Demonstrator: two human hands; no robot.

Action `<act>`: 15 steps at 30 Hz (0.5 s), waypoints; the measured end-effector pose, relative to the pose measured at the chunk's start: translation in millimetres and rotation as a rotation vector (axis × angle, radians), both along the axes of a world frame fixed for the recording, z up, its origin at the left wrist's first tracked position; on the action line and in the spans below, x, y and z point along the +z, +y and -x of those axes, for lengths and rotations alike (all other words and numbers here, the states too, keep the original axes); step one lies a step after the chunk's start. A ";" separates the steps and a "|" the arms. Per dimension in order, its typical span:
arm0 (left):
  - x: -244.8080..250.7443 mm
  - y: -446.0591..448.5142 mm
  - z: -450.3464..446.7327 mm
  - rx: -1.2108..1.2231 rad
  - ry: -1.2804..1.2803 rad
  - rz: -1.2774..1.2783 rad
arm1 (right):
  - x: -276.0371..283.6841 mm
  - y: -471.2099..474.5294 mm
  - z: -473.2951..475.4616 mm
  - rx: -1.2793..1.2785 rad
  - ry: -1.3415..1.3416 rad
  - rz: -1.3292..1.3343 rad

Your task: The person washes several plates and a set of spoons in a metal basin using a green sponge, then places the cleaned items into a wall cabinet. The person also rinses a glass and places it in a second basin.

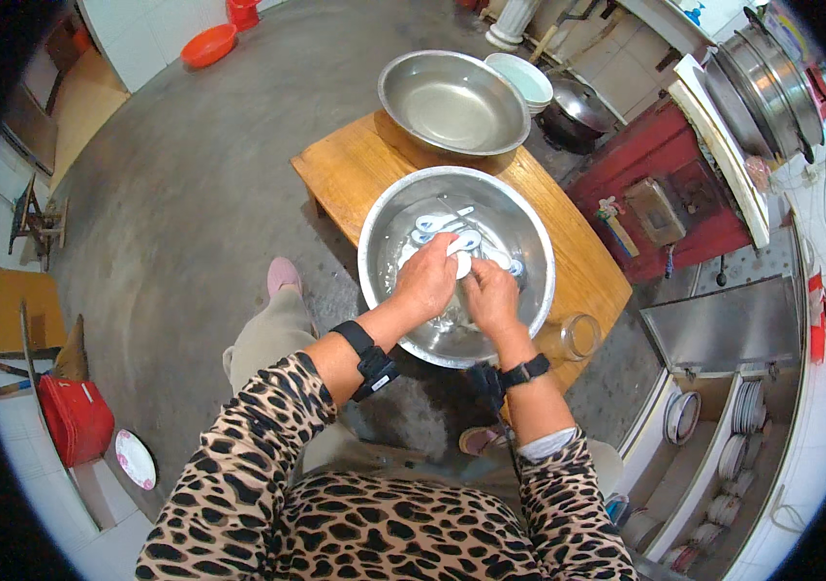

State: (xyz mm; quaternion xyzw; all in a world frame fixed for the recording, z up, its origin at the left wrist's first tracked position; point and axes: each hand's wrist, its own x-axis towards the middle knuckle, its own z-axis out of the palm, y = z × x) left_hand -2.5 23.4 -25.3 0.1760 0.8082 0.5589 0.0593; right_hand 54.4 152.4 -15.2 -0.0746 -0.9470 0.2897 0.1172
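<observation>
Both hands work over a metal basin with some water in it. My left hand grips a white ceramic soup spoon with a blue pattern. A second white piece, perhaps another spoon, shows between the hands. Against its edge curl the fingers of my right hand; whether they hold anything is hidden. Beyond the hands, several blue-and-white soup spoons lie in the basin.
The basin stands on a low wooden table. A second metal basin holds water behind it. A glass jar is at the near right corner. Stacked bowls and a lidded pot stand beyond. An open cabinet holds dishes at right.
</observation>
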 end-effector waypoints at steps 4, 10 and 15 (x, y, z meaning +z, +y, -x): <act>7.0 3.8 15.2 0.102 -0.188 -0.089 | -14.1 -22.9 -11.0 -0.125 -0.055 0.136; 30.0 -12.1 36.8 0.061 -0.798 -0.696 | -24.4 -21.4 -17.6 0.043 -0.538 -0.100; 33.8 -17.3 34.4 0.170 -0.830 -0.539 | -32.9 7.1 8.7 -0.128 -0.403 -0.294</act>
